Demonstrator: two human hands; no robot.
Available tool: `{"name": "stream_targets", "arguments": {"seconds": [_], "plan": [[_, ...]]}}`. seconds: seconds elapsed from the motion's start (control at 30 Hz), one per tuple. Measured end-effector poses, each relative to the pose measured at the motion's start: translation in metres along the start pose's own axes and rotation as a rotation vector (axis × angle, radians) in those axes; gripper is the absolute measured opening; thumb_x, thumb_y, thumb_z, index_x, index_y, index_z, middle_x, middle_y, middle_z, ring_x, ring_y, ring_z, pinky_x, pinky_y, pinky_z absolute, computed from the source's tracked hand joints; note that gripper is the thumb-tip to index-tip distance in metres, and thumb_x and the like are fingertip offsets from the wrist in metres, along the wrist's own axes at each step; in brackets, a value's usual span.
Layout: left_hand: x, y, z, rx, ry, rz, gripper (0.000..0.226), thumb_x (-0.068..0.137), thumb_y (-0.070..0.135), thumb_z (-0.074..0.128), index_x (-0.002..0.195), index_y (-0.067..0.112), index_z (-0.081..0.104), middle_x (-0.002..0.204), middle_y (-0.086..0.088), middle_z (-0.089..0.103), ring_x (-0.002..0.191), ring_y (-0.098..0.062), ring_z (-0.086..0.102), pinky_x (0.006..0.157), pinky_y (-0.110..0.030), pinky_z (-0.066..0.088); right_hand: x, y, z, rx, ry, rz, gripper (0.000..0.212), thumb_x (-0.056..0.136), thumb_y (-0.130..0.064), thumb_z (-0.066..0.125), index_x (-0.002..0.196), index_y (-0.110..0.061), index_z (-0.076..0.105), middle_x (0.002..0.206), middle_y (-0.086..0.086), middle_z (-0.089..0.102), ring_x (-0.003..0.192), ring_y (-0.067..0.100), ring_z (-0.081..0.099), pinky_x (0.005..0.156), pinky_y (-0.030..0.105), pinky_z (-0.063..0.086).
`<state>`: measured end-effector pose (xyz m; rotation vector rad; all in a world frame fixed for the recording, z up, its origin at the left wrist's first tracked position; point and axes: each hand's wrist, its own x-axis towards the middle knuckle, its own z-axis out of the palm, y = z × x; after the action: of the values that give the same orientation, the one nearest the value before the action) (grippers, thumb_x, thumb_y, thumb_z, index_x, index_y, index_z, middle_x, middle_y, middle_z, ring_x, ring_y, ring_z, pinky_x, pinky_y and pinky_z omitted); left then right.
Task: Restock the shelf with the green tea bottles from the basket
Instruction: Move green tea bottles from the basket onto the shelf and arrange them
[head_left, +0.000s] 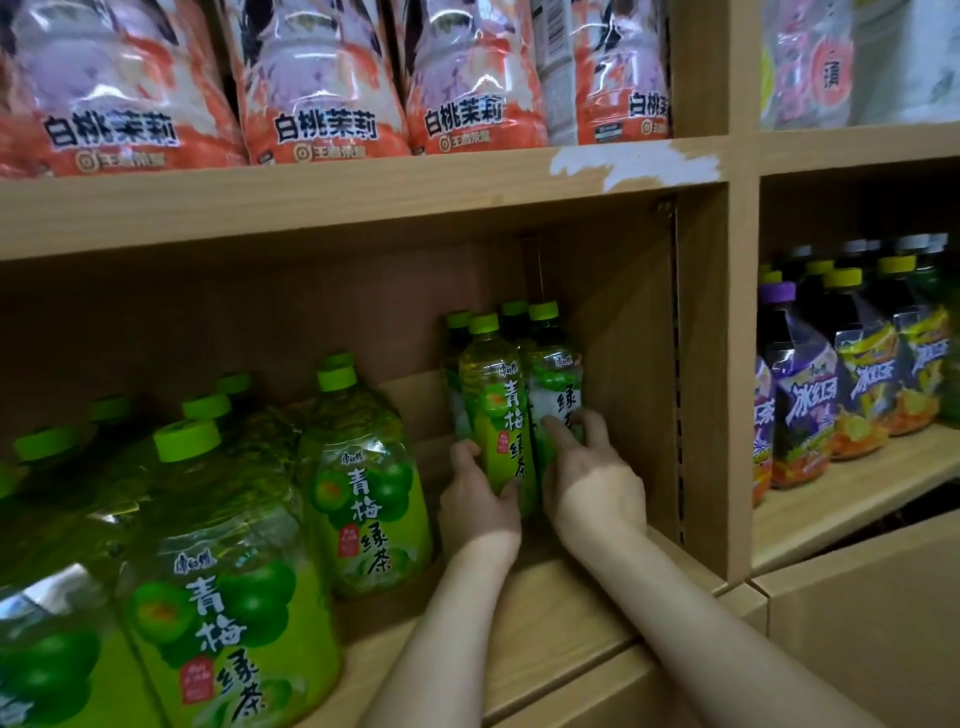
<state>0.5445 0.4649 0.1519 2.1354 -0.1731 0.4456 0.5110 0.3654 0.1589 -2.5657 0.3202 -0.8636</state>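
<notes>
Big jugs (363, 493) crowd the left, three in front, the rear ones too packed to count. Four bottles (514, 317) stand in the shelf (545, 613) corner, the back two mostly hidden. Left hand (480, 501) wraps the front-left bottle (493, 405); right hand (592, 478) clasps the front-right bottle (553, 379).

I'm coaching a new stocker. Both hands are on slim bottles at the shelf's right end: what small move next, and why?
Probably seat both bottles against the row behind and let go: the left hand grips the plum tea bottle, the right hand the green tea bottle, both upright on the shelf.
</notes>
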Motion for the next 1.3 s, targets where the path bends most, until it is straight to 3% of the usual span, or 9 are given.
{"name": "stream_targets", "arguments": {"seconds": [0.17, 0.3, 0.43, 0.57, 0.77, 0.9, 1.07, 1.2, 1.3], "plan": [[-0.004, 0.007, -0.003, 0.044, -0.028, -0.035, 0.045, 0.086, 0.022, 0.065, 0.122, 0.015, 0.039, 0.118, -0.013, 0.063, 0.105, -0.035, 0.061, 0.085, -0.039, 0.048, -0.010, 0.003, -0.023, 0.080, -0.153, -0.016, 0.071, 0.083, -0.013, 0.056, 0.146, -0.029, 0.028, 0.157, -0.002, 0.018, 0.120, 0.030, 0.054, 0.087, 0.040, 0.053], [-0.011, 0.022, -0.011, 0.111, -0.024, -0.063, 0.057, 0.086, 0.023, 0.064, 0.133, 0.015, 0.033, 0.122, -0.013, 0.061, 0.109, -0.035, 0.059, 0.087, -0.040, 0.048, -0.033, 0.013, -0.058, 0.078, -0.167, -0.087, 0.064, 0.087, -0.015, 0.052, 0.147, -0.024, 0.029, 0.148, 0.002, 0.040, 0.121, 0.025, 0.052, 0.096, 0.037, 0.048], [-0.037, 0.052, -0.027, 0.120, 0.055, 0.166, 0.062, 0.085, 0.019, 0.062, 0.138, 0.011, 0.032, 0.134, -0.014, 0.048, 0.119, -0.034, 0.050, 0.092, -0.040, 0.042, -0.070, 0.030, -0.106, 0.014, -0.139, -0.148, 0.056, 0.088, -0.023, 0.052, 0.142, -0.025, 0.039, 0.139, -0.001, 0.053, 0.126, 0.019, 0.050, 0.103, 0.033, 0.042], [-0.080, 0.103, -0.051, 0.065, 0.016, 0.339, 0.036, 0.090, 0.021, 0.053, 0.126, 0.020, 0.050, 0.120, -0.005, 0.057, 0.108, -0.024, 0.056, 0.084, -0.031, 0.041, -0.111, 0.047, -0.168, -0.035, -0.170, -0.128, 0.043, 0.088, -0.025, 0.053, 0.130, -0.028, 0.053, 0.115, -0.004, 0.069, 0.107, 0.016, 0.062, 0.092, 0.031, 0.049], [-0.193, 0.149, -0.054, -0.265, -0.326, 0.735, 0.018, 0.084, 0.017, 0.054, 0.089, 0.020, 0.072, 0.085, 0.003, 0.072, 0.079, -0.014, 0.065, 0.074, -0.031, 0.053, -0.188, 0.060, -0.262, -0.174, -0.274, -0.123, 0.024, 0.087, -0.030, 0.060, 0.111, -0.032, 0.064, 0.090, -0.019, 0.069, 0.080, -0.007, 0.063, 0.073, 0.010, 0.046], [-0.256, 0.160, -0.036, -0.168, -0.595, 0.933, 0.026, 0.082, 0.017, 0.050, 0.095, 0.019, 0.073, 0.092, -0.002, 0.074, 0.087, -0.019, 0.065, 0.077, -0.025, 0.050, -0.237, 0.094, -0.299, -0.264, -0.420, 0.006, 0.014, 0.086, -0.035, 0.062, 0.097, -0.044, 0.063, 0.070, -0.029, 0.065, 0.069, -0.021, 0.056, 0.062, 0.002, 0.040], [-0.304, 0.154, 0.005, 0.036, -0.880, 1.053, 0.029, 0.082, 0.012, 0.047, 0.099, 0.013, 0.072, 0.104, -0.010, 0.071, 0.100, -0.029, 0.063, 0.087, -0.039, 0.052, -0.315, 0.164, -0.316, -0.360, -0.479, 0.260, 0.024, 0.079, -0.037, 0.067, 0.078, -0.058, 0.055, 0.073, -0.057, 0.048, 0.070, -0.023, 0.056, 0.064, 0.006, 0.045], [-0.330, 0.143, 0.042, 0.026, -0.971, 1.042, 0.029, 0.085, 0.010, 0.047, 0.101, 0.011, 0.070, 0.109, -0.012, 0.070, 0.103, -0.030, 0.061, 0.089, -0.036, 0.050, -0.370, 0.202, -0.324, -0.419, -0.467, 0.477, 0.017, 0.080, -0.036, 0.066, 0.093, -0.047, 0.068, 0.072, -0.031, 0.067, 0.070, -0.012, 0.063, 0.073, 0.015, 0.051], [-0.348, 0.130, 0.073, -0.017, -1.029, 1.009, 0.033, 0.081, 0.018, 0.043, 0.098, 0.016, 0.071, 0.106, -0.006, 0.071, 0.102, -0.025, 0.063, 0.088, -0.031, 0.049, -0.394, 0.207, -0.341, -0.435, -0.360, 0.593, 0.019, 0.084, -0.022, 0.065, 0.102, -0.024, 0.072, 0.086, -0.012, 0.071, 0.075, -0.001, 0.063, 0.065, 0.003, 0.042]]}}
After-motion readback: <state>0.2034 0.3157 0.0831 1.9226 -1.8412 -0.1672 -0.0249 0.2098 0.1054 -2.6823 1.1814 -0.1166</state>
